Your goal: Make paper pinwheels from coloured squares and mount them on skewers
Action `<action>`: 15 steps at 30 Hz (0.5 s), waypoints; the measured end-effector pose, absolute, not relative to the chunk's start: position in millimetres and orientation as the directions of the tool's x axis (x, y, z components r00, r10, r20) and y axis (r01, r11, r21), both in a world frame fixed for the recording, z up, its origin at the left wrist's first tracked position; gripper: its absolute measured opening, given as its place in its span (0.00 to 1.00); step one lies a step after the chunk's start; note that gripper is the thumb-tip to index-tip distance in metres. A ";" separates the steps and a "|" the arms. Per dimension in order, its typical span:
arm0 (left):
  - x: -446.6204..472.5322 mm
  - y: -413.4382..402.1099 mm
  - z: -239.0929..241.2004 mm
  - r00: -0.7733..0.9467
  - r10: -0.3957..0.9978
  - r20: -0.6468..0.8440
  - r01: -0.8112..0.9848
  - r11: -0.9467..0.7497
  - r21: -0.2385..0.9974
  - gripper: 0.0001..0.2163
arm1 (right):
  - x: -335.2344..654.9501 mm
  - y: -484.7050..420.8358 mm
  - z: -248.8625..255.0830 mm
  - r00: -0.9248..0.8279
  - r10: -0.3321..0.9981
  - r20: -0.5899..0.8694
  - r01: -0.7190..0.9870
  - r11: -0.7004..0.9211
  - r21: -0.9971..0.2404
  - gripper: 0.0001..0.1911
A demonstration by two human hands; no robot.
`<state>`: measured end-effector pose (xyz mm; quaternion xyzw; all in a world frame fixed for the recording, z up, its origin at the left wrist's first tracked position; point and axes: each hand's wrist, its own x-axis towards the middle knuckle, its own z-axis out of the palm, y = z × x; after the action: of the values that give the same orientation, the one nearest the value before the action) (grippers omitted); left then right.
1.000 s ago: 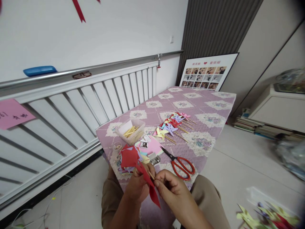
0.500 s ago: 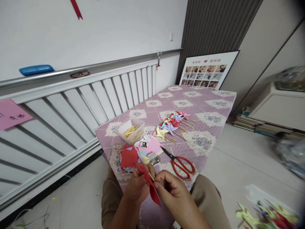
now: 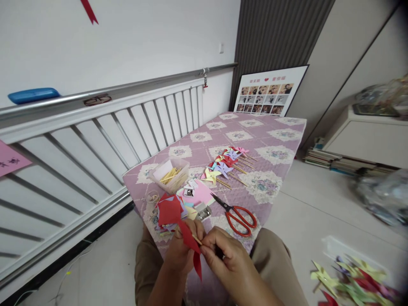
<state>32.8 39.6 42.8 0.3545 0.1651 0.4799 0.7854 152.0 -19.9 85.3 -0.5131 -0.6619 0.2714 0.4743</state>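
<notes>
My left hand [image 3: 182, 250] is closed round a red paper piece [image 3: 191, 246] that hangs down between both hands. My right hand [image 3: 223, 255] pinches a thin wooden stick [image 3: 196, 240] against that red paper. Both hands are over my lap at the near edge of a bed with a purple quilted cover [image 3: 270, 140]. Just beyond my left hand lies a stack of cut coloured paper with a red sheet on top [image 3: 170, 209].
Red-handled scissors [image 3: 237, 216] lie right of the paper stack. A clear box of sticks [image 3: 168, 174] and a row of finished paper pinwheels [image 3: 226, 163] sit further up the bed. A white slatted radiator cover [image 3: 95, 140] runs along the left. More pinwheels [image 3: 353, 282] lie on the floor at right.
The view has shifted slightly to the right. The red paper has turned and now hangs narrower between my hands; both hands keep their hold on paper and stick.
</notes>
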 end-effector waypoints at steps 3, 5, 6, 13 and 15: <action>33.8 39.2 47.5 0.476 0.876 0.072 -0.637 0.287 0.715 0.18 | 152.8 -19.3 87.8 -0.019 0.943 0.332 0.391 0.313 -0.866 0.09; 35.8 38.8 51.8 0.475 0.878 0.054 -0.646 0.306 0.700 0.17 | 155.1 -17.4 87.7 -0.012 0.957 0.291 0.341 0.277 -0.898 0.09; 37.2 38.4 53.8 0.468 0.883 0.029 -0.647 0.320 0.693 0.16 | 156.7 -16.2 86.5 -0.001 0.966 0.257 0.303 0.246 -0.921 0.09; 50.1 34.8 55.5 0.273 0.924 -0.266 -0.614 0.380 0.691 0.11 | 163.7 -6.4 61.6 0.027 0.974 -0.224 -0.166 -0.217 -0.962 0.06; 53.9 34.2 55.8 0.306 0.912 -0.274 -0.575 0.407 0.710 0.10 | 162.5 -4.4 53.9 0.042 0.957 -0.286 -0.243 -0.268 -0.932 0.07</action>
<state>53.9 34.2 55.8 0.2504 0.3360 0.4836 0.7684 162.5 -4.4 53.9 -0.5217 -0.3422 0.6015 0.4989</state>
